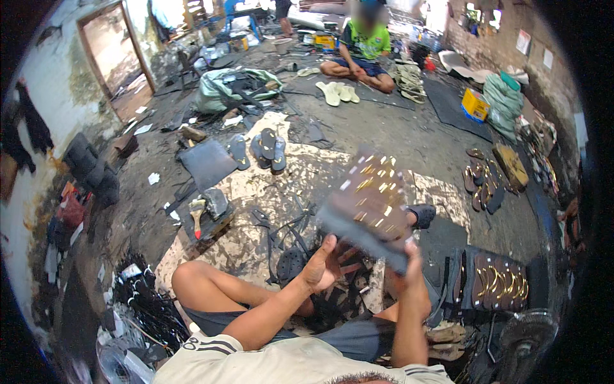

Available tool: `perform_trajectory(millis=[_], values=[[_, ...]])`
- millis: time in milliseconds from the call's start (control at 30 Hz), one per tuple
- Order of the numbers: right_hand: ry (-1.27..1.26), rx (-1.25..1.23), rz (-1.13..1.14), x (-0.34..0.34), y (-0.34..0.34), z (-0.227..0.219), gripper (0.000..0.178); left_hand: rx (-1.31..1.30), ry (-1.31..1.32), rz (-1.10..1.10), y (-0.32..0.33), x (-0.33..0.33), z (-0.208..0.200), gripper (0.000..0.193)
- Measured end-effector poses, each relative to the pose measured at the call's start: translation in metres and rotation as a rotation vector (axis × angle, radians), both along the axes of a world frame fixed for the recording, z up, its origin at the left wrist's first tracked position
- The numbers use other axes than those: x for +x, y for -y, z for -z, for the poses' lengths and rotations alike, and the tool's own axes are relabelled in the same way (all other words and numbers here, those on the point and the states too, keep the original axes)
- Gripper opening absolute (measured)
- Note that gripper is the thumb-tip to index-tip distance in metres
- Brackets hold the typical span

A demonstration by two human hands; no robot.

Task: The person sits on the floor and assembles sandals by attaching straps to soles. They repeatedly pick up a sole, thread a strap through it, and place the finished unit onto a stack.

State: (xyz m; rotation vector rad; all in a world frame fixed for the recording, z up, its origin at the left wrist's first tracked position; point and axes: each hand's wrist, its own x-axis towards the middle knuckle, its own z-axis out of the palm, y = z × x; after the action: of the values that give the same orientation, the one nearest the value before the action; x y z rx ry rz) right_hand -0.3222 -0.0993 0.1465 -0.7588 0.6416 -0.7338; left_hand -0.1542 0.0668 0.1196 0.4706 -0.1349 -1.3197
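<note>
In front of me, tilted and blurred by motion, is a brown stack of flat pieces with rows of gold trim (377, 195). Its near side is a thick dark grey edge (358, 230). My right hand (414, 285) grips its lower right corner. Beside the lower left edge, my left hand (323, 267) has its fingers spread; whether a fingertip touches the stack I cannot tell. A similar brown stack with curved gold trim (500, 281) lies to my right. Black strips (284, 230) and a black clog (291, 264) are on the stained sheet between my legs.
A brush with a red handle (197, 217) lies at left by a dark block (216, 202). Dark sandals (268, 146) rest farther ahead. Another person (366, 48) sits at the back near pale soles (337, 93). A fan (527, 336) stands at lower right.
</note>
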Motion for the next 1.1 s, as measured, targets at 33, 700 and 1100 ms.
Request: perform_trajectory(millis=[33,700,1100], values=[[-0.079,0.011,-0.063,-0.004,-0.018,0.032,0.039,-0.016,0.032,-0.061,-0.001,0.0,0.005,0.067],[-0.899,-1.286,-1.175,0.067,-0.049,0.094,0.062,0.772,1.058,-0.613,-0.066,0.006,0.037,0.069],[-0.859,-1.471,-0.817,0.146,0.074,0.115,0.089,0.719,2.375,0.031,0.086,0.139,0.14,0.042]])
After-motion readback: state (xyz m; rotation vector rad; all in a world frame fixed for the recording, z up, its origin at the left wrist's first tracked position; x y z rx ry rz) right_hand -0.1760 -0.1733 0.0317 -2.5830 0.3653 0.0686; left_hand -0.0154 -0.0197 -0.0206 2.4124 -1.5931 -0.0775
